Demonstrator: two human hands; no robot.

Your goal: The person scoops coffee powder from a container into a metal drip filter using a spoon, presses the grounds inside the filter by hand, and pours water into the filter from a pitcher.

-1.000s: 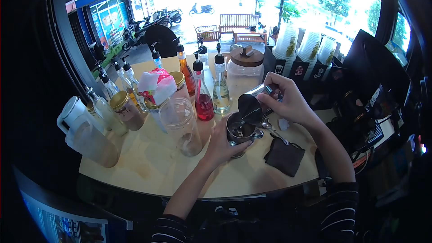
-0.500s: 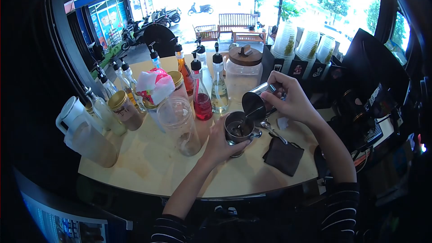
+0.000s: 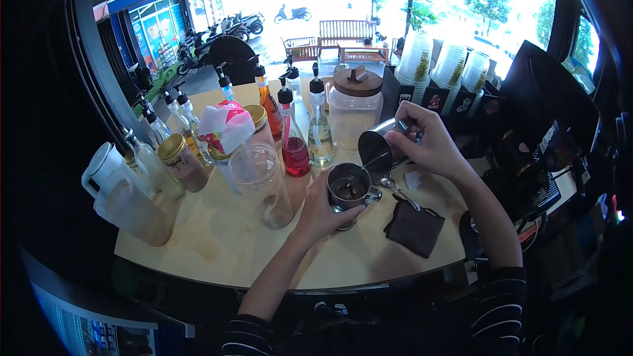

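Observation:
Wrapped round a metal cup (image 3: 348, 183) is my left hand (image 3: 323, 209), its thumb across the cup's near side. Dark contents show inside the cup. My right hand (image 3: 423, 142) grips a shiny metal pitcher (image 3: 380, 148), tilted with its mouth towards the cup, just above and to the right of it. A thin stream seems to run between the two. To the right of the cup a metal spoon (image 3: 400, 192) lies by a folded dark cloth (image 3: 415, 228) on the pale table (image 3: 217, 250).
Left of my hands stands a clear plastic container (image 3: 261, 191). Pump bottles, including a red one (image 3: 296, 156), line the table behind, with a wooden-lidded jar (image 3: 354, 115). Stacked cups (image 3: 416, 58) stand back right; pitchers (image 3: 132, 207) stand at the left.
The right hand and its pitcher have shifted slightly right, uncovering more of the cup's mouth. The left hand keeps its hold on the cup.

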